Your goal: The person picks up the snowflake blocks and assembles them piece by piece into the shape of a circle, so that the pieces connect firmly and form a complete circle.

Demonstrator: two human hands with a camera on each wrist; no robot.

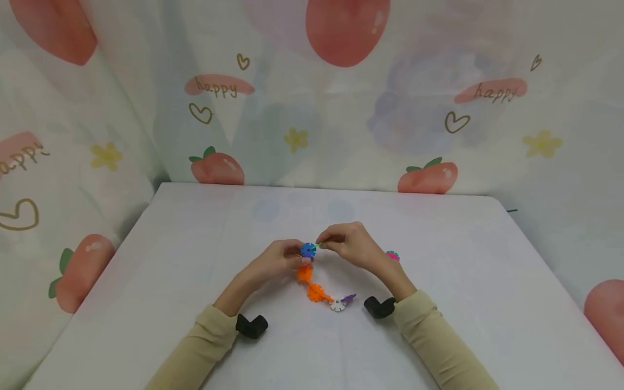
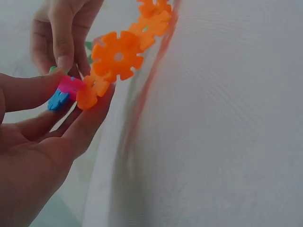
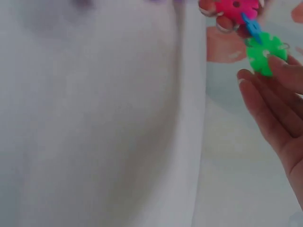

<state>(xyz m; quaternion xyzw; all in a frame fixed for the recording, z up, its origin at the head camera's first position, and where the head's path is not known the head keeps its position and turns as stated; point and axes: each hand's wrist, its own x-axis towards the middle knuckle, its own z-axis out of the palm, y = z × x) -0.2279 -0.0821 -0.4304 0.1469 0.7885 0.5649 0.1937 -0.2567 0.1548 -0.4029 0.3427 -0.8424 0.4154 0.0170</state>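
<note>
Plastic snowflake discs with notched rims are linked in a curved chain. My left hand (image 1: pixel 277 260) pinches the chain near its upper end, thumb on a pink disc (image 2: pixel 71 85) beside a blue disc (image 1: pixel 306 251). Below hang several orange discs (image 2: pixel 111 56), then a white disc (image 1: pixel 337 306) and a purple disc (image 1: pixel 349 298) at the lower end. Between thumb and fingertips, my right hand (image 1: pixel 355 245) holds a green disc (image 3: pixel 259 56). In the right wrist view its edge meets the blue one, while fingers partly cover it.
A pink and green piece (image 1: pixel 392 255) lies on the white-covered table (image 1: pixel 439 227), partly behind my right forearm. Black wrist mounts (image 1: pixel 252 327) stick out at both sleeves. A fruit-patterned cloth (image 1: pixel 341 119) hangs at the back and left edges.
</note>
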